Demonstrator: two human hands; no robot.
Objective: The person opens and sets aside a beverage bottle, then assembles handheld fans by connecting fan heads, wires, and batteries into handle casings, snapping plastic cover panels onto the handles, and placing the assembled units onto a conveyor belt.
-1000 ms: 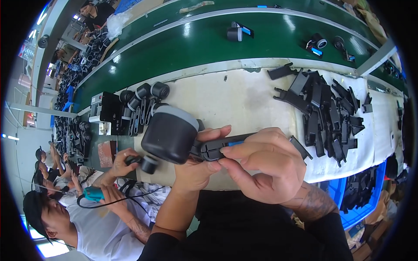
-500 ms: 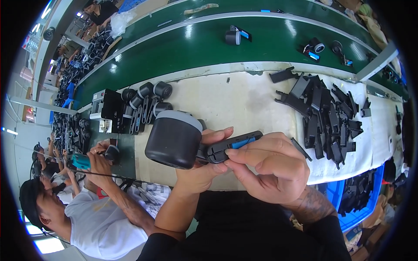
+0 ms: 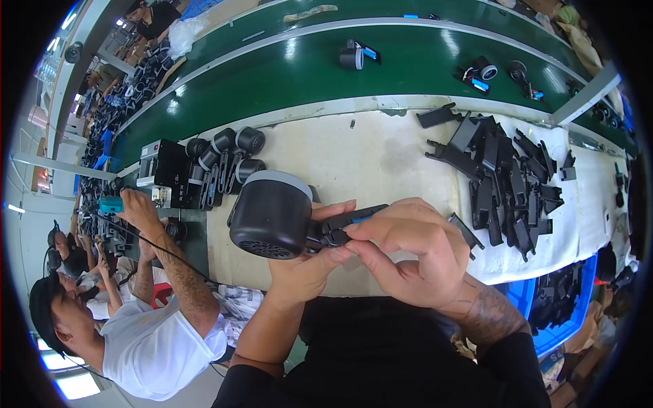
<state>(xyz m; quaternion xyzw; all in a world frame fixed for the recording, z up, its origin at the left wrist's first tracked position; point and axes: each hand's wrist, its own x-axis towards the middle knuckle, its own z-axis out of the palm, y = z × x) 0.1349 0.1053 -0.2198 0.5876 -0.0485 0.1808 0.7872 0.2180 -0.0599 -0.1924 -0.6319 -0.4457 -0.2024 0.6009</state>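
Observation:
My left hand (image 3: 299,275) is closed round the neck and handle of a black handheld device. Its large cup-shaped head (image 3: 272,212) has a grey rim and a slotted vent, and hangs to the left of my fingers. The opened handle (image 3: 335,228) points right, with a strip of a blue battery (image 3: 362,218) showing in it. My right hand (image 3: 418,255) is closed on that handle, thumb and forefinger pinched at its inner end. Whether a small part sits between those fingertips is hidden.
Finished-looking devices (image 3: 224,160) lie beside a black-and-white machine (image 3: 166,170) at left. Black plastic covers (image 3: 500,177) are heaped at right, above a blue crate (image 3: 522,299). Similar devices (image 3: 352,58) lie on the green conveyor (image 3: 272,78). A co-worker (image 3: 146,340) holds a teal power tool (image 3: 111,205).
My right fingers have curled further over the handle, covering more of the battery. The device head has tilted, showing its vent. Conveyor devices have shifted left. The co-worker's teal tool has moved up and left.

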